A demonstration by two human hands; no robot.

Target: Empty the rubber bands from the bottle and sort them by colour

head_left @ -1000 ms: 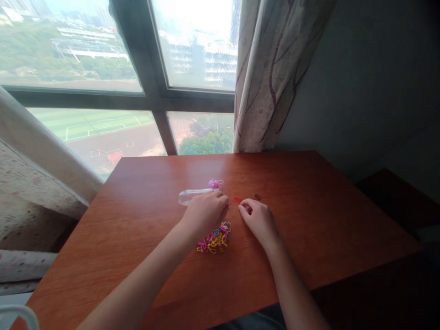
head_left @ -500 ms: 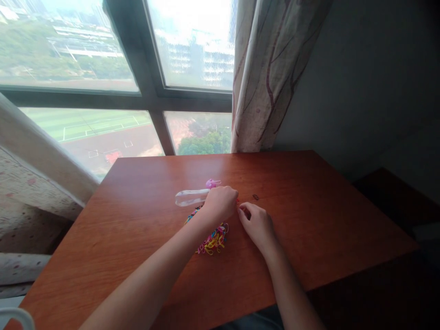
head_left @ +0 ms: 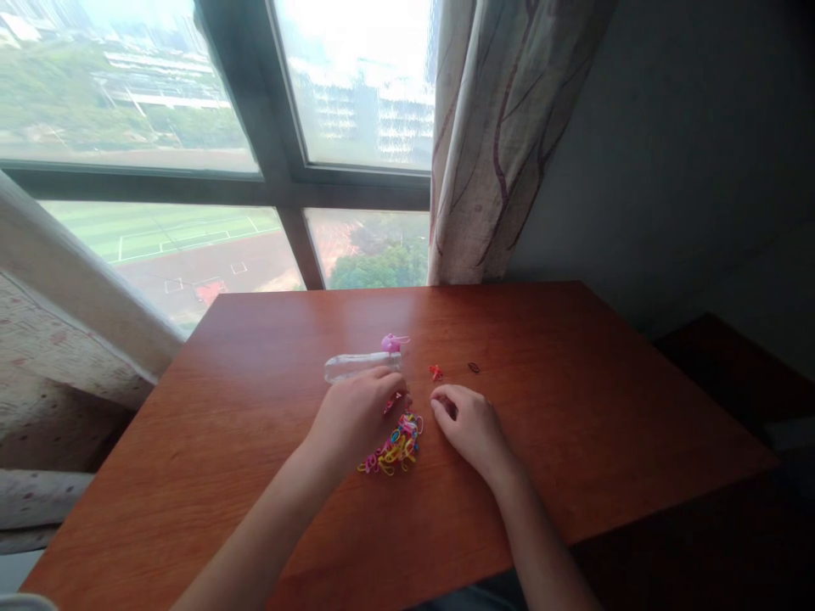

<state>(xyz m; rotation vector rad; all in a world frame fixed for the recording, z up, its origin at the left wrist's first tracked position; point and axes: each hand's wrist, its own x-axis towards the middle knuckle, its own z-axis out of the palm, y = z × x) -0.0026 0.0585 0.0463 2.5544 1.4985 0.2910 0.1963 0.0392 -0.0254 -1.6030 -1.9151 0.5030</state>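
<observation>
A pile of small colourful rubber bands (head_left: 396,448) lies on the wooden table (head_left: 573,407). My left hand (head_left: 357,412) is over its far side, fingers curved downward and apart, hiding part of the bands. To the right of the pile, my right hand (head_left: 469,424) rests on the table with thumb and forefinger pressed together; whether anything is between them is hidden. Beyond that hand sit a small red cluster of bands (head_left: 435,372) and a dark band (head_left: 474,367). Behind my left hand lies a clear plastic pouch or tube (head_left: 347,367) with a pink top (head_left: 393,343).
A window (head_left: 356,93) and a patterned curtain (head_left: 484,144) stand behind the table's far edge. Another curtain (head_left: 70,339) hangs at the left. The rim of a white object (head_left: 29,601) shows at the bottom left corner.
My left hand has moved left and nearer, from beside the right hand to over the pile, uncovering the red cluster. My right hand has shifted slightly nearer.
</observation>
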